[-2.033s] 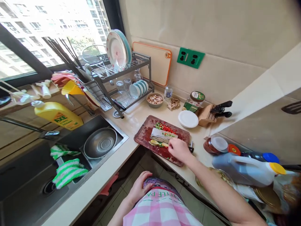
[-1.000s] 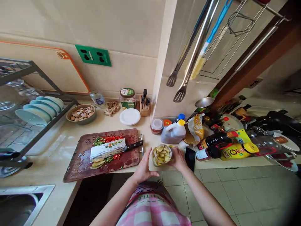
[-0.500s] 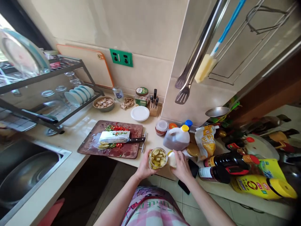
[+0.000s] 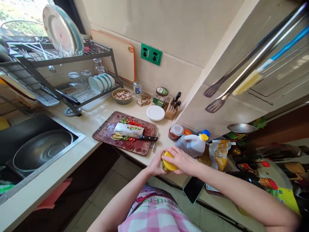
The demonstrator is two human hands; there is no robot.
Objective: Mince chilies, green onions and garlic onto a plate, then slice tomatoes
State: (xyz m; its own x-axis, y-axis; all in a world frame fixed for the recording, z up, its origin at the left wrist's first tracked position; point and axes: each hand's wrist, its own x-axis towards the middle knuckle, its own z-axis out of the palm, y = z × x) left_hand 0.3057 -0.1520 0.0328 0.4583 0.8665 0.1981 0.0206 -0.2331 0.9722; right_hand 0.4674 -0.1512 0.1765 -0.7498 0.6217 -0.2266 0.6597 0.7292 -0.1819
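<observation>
Both hands meet at the lower middle of the frame. The left hand [image 4: 154, 167] has its fingers curled around the side of a small jar [image 4: 164, 165]; the right hand [image 4: 182, 161] arches over the top, fingers bent onto its yellow lid [image 4: 170, 160]. Whether the lid is seated or threaded cannot be told under the fingers. The grip from below seems meant to steady the jar while the upper palm bears on the lid.

The jar is held in front of the counter's edge, just beside the cutting board [image 4: 140, 149]. There a cleaver [image 4: 120, 127] lies flat, its handle [image 4: 149, 138] towards the hands, perhaps laid so for easy pick-up, between chopped chillies [image 4: 135, 123] and yellowish slices [image 4: 117, 136].

Room is tight on the right: a jug [image 4: 190, 145] stands close behind the right hand, and a phone [image 4: 193, 189] seems to overhang the counter edge under that forearm. More open counter [image 4: 96, 116] lies left of the board, towards the sink [image 4: 78, 137].
</observation>
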